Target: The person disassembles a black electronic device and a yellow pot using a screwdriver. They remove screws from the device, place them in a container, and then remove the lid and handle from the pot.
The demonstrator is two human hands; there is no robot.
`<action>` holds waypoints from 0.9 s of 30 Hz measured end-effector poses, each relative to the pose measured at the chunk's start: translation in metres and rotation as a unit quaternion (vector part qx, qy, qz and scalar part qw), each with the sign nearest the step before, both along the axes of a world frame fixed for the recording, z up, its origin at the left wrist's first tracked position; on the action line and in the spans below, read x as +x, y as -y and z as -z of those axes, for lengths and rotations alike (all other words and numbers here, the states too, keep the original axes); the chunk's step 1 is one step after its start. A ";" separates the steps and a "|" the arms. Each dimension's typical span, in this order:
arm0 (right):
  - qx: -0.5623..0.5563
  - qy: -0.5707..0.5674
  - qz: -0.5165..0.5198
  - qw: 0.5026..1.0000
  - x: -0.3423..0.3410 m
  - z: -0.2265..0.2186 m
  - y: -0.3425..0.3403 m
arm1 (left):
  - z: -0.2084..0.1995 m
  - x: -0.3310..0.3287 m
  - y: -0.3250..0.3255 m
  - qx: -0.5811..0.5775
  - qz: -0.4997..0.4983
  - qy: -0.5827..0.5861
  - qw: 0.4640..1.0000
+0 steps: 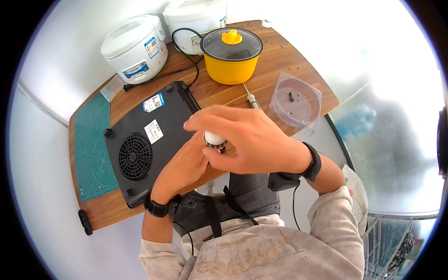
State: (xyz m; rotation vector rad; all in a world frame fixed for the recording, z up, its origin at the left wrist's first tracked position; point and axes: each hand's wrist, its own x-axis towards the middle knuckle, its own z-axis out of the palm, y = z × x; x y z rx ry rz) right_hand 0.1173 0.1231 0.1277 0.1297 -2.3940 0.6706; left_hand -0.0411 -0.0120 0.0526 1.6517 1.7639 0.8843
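A small cylindrical thing with a rounded white top and a dark ring [214,140] shows between my two hands over the table's near edge. My left hand [183,164] closes on it from the left, its fingertips mostly hidden. Arched over the same thing is my right hand [254,137], with index finger and thumb curled around it. Its lower part is covered, so I cannot make out its exact kind. Beside my left hand, a black induction cooker [133,123] lies underside up, showing its round fan grille and labels.
A screwdriver [252,100] lies by the yellow lidded pot [232,69]. Right of it, a clear plastic container [305,114] holds small screws. Two white rice cookers [140,49] stand behind, near a black power cord [190,66]. A green cutting mat [91,154] covers the left side.
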 end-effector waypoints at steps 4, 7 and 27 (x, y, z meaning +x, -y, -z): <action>-0.034 0.007 -0.081 0.996 0.004 0.004 -0.008 | -0.007 0.002 0.002 0.018 0.010 -0.065 0.998; -0.044 0.014 -0.075 0.996 0.005 0.003 -0.012 | -0.015 0.004 0.001 0.053 0.008 -0.035 0.998; -0.005 0.071 -0.014 0.997 0.003 0.003 -0.006 | 0.002 -0.001 -0.002 0.068 -0.038 0.071 0.994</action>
